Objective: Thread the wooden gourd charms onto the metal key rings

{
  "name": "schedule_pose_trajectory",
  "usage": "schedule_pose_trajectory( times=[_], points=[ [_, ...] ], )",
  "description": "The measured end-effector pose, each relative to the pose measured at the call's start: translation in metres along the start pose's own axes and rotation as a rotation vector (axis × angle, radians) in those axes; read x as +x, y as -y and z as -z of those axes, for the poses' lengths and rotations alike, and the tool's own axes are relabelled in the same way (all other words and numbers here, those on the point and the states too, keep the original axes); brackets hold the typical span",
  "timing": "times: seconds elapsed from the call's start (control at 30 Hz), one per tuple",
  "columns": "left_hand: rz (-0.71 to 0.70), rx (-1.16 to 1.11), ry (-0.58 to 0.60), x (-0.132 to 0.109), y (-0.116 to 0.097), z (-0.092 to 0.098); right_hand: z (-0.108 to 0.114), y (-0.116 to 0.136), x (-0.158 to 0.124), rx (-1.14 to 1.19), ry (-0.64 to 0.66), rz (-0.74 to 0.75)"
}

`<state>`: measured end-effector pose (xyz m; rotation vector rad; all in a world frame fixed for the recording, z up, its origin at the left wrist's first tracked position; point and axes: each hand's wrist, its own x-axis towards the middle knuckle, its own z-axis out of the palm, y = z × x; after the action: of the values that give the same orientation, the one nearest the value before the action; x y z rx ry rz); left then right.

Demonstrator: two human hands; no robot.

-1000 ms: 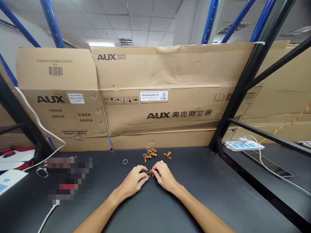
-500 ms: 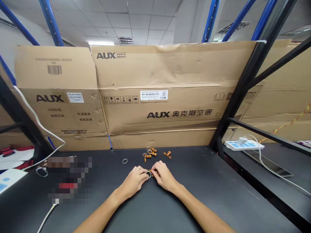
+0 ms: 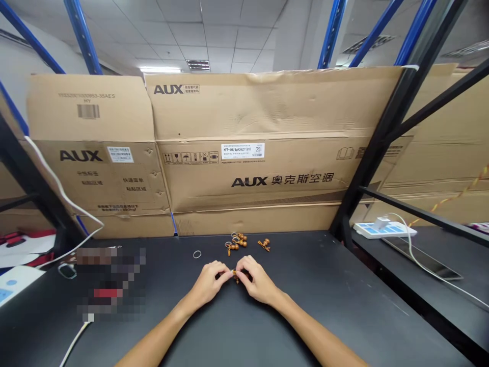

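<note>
My left hand (image 3: 209, 281) pinches a metal key ring, mostly hidden now behind its thumb and fingertips. Close against it, my right hand (image 3: 257, 281) is closed on a small brown wooden bead pendant (image 3: 237, 280) with an orange cord. Fingers cover most of the pendant, and whether cord and ring are joined cannot be seen. Beyond the hands lie several finished-looking keychains (image 3: 241, 243), brown beaded pendants with rings. To their right is a similar pendant (image 3: 264, 245) with an orange cord. A loose key ring (image 3: 197, 254) lies flat to the left.
The black tabletop (image 3: 305, 285) is backed by tall cardboard (image 3: 252, 117). At left are a pixelated item (image 3: 109, 285) and white cables (image 3: 72, 341). A black rack post (image 3: 367, 163) stands at right, with a white power strip (image 3: 384, 229) on the surface beyond.
My left fingers have turned the key ring, so its round outline no longer shows. Both hands remain together; the things behind them have stayed put.
</note>
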<state>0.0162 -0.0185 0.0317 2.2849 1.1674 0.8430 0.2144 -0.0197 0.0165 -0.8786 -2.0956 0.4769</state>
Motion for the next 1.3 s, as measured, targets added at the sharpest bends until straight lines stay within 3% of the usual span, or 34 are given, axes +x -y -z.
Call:
schedule_pose_trajectory(
  times=[0.3,0.53,0.73,1.0,1.3],
  points=[
    [0.08,-0.131,0.048,0.0011,0.0018,0.0024,-0.0023,0.0067,0.0008,0.046,0.078,0.045],
    [0.062,-0.216,0.102,0.0004,-0.0032,0.0092,-0.0057,0.0022,0.0012,0.06,-0.037,-0.026],
    [0.055,-0.165,0.09,-0.0004,-0.0024,0.0078,-0.006,0.0032,0.0005,0.09,-0.007,-0.08],
    [0.026,-0.066,0.079,-0.0014,-0.0005,0.0038,-0.0053,0.0023,0.0005,0.085,-0.055,-0.042],
    [0.02,-0.094,0.104,-0.0011,-0.002,0.0064,-0.006,0.0027,0.0006,0.115,0.069,-0.066]
  ],
)
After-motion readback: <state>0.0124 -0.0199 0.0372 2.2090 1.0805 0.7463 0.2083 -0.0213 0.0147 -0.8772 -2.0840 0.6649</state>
